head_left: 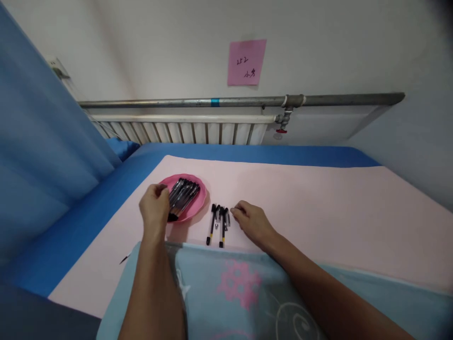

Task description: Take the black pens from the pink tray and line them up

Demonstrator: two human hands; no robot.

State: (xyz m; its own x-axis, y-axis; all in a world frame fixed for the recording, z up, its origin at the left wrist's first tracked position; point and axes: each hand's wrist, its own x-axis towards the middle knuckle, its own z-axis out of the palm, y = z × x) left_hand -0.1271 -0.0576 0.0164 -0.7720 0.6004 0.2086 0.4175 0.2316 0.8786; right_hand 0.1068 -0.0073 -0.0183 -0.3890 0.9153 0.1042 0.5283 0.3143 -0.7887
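Note:
My left hand [155, 204] is closed at the left rim of a pink plate [200, 208] with a wavy edge. Its fingertips are pinched together, and I cannot make out what they hold, if anything. Across the plate lies a row of several black and clear pens [184, 194]. To the right of the plate, two dark pens with black ends [211, 225] lie lengthwise on the pale pink cover, with small clear and black pen parts [227, 217] among them. Just right of these is my right hand [253, 221], fingers curled together; anything in its pinch is hidden or too small to name.
A light blue patterned cloth [212, 283] covers the near side under my forearms. At the left lies a thin, dark-tipped object [124, 259]. A blue curtain [42, 141] hangs on the left; a radiator [198, 132] and a pipe [159, 103] run along the wall.

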